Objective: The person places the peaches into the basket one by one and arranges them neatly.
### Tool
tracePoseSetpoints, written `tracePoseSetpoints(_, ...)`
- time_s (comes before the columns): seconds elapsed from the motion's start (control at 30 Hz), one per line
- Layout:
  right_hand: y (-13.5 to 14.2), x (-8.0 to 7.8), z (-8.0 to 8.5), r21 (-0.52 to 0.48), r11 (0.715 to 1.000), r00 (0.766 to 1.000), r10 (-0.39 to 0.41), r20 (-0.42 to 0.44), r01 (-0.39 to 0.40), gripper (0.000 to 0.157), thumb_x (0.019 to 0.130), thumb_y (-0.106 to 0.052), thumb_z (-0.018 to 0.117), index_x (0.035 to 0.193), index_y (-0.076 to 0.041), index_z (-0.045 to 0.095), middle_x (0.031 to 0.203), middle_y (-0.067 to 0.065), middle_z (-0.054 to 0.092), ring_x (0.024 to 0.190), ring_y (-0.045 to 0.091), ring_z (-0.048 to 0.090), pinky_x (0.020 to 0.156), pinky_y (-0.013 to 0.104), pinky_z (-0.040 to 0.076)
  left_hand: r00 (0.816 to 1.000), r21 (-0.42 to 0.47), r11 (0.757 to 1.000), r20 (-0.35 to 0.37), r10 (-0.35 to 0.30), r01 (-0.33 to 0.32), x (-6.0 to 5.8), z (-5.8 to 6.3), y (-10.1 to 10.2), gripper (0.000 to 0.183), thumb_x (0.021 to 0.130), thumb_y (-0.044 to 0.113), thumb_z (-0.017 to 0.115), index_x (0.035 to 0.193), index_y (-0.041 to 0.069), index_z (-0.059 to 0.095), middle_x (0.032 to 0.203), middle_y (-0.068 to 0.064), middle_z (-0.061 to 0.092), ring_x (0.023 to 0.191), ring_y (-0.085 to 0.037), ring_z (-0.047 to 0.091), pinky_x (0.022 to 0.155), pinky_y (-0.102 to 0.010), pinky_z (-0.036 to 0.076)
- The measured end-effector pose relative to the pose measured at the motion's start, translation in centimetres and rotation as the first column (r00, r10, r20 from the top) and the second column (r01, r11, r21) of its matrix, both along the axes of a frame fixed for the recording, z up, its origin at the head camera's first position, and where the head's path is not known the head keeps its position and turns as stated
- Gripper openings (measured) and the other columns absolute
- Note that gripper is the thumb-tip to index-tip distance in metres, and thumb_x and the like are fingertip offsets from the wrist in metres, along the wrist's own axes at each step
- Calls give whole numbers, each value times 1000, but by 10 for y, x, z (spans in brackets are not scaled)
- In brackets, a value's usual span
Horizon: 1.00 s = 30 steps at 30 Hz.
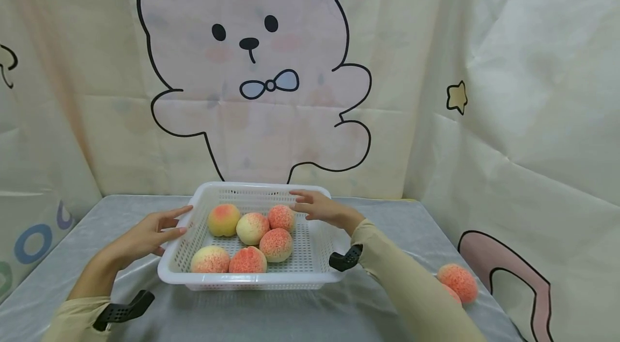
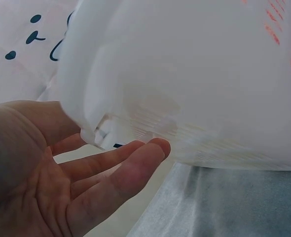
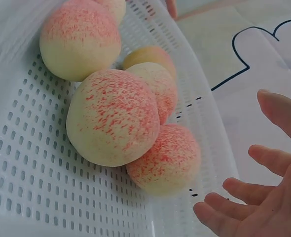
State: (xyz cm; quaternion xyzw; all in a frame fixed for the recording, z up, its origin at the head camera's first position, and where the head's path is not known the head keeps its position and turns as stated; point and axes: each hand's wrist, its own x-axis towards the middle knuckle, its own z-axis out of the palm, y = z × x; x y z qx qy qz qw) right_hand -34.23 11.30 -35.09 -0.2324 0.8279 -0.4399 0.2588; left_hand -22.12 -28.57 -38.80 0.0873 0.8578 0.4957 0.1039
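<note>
A white perforated plastic basket (image 1: pixel 252 278) stands on the table and holds several peaches, among them a yellowish peach (image 1: pixel 224 220) and a redder, speckled peach (image 1: pixel 276 245). My left hand (image 1: pixel 144 235) is at the basket's left side, index fingertip at the rim, thumb held straight. In the left wrist view, its fingers (image 2: pixel 118 180) lie loosely extended beside the basket wall. Over the back right part of the basket hovers my right hand (image 1: pixel 321 207), its fingers spread and holding nothing. The right wrist view shows these fingertips near the rim, apart from the nearest peach (image 3: pixel 165 160).
Two more peaches (image 1: pixel 459 283) lie on the table at the right, partly behind the right sleeve (image 1: pixel 411 283). A grey cloth (image 1: pixel 242 320) covers the table. Behind it hangs a curtain (image 1: pixel 402 35) with a cartoon bear.
</note>
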Motion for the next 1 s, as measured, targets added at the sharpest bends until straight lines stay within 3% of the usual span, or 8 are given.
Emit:
tracePoseSetpoints(0.3, 20, 11, 12, -35, 999, 997, -25, -68, 22, 59, 105, -31, 54, 158, -19, 34, 163, 20, 34, 148, 37, 38, 114, 53, 43, 1000, 0, 1000, 6, 0, 0, -1, -1, -1, 75, 103, 26, 59, 161, 4, 16, 142, -37, 49, 102, -25, 67, 74, -43, 63)
tracePoseSetpoints(0.63, 45, 17, 23, -78, 997, 992, 3, -122, -13, 56, 107, -26, 50, 159, -15, 33, 158, 13, 45, 147, 36, 40, 114, 56, 41, 1000, -16, 1000, 2, 10, -10, -2, -1, -2, 77, 102, 29, 61, 161, 6, 17, 144, -36, 48, 102, -25, 67, 75, -42, 63)
tracePoseSetpoints(1.0, 80, 26, 29, -111, 994, 984, -39, -175, 19, 59, 105, -29, 54, 158, -12, 34, 161, 21, 37, 147, 42, 39, 113, 56, 43, 1000, -12, 1000, 6, 16, -16, -1, -1, -1, 78, 101, 30, 62, 162, 8, 18, 144, -36, 48, 103, -26, 67, 76, -43, 63)
